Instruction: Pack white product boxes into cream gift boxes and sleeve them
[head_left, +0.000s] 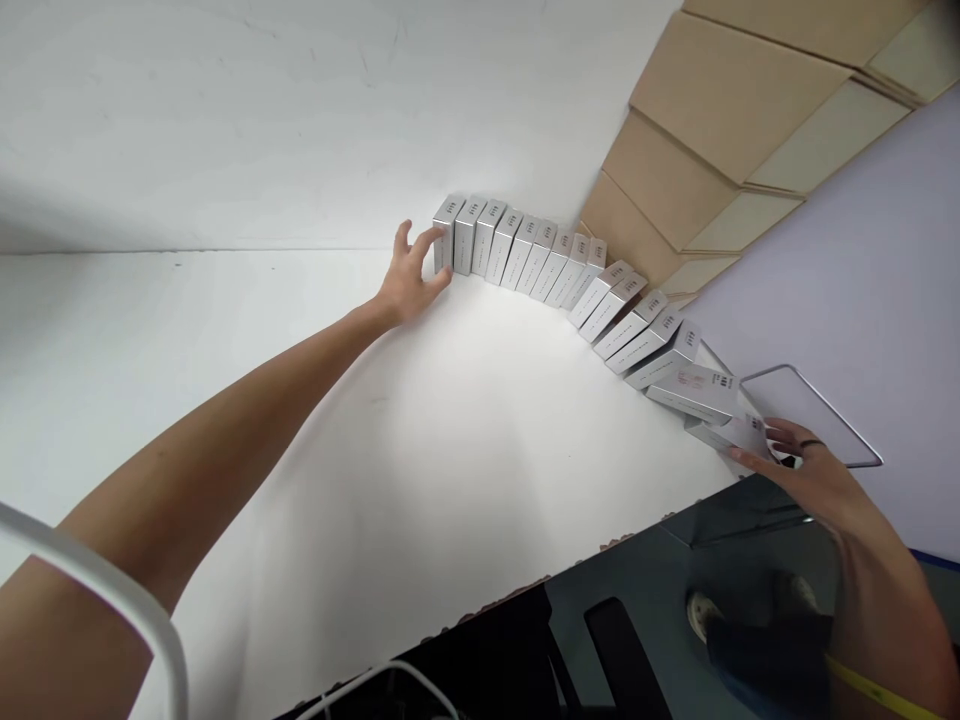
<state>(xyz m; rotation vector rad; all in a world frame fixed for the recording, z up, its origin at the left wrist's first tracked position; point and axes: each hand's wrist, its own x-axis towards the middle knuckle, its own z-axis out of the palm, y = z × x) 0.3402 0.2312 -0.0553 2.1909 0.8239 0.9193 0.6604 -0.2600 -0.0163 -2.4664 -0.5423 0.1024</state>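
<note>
A curved row of several small silver-white boxes (519,250) stands on a white surface, each box upright or leaning on its neighbour. My left hand (411,275) is at the row's left end, its thumb and index finger spread against the end box (443,250) and another finger raised. At the right end, my right hand (806,462) grips the last box (724,435), thumb on the near side and fingers behind. That box tilts strongly, as does the printed box (694,392) beside it. My right fingertips are partly hidden.
Overlapping brown cardboard pieces (697,110) stand behind the row at the upper right. A thin metal frame (832,405) is beside my right hand. Along the front edge lies a dark glossy panel (660,590). A white curved tube (112,585) crosses the lower left.
</note>
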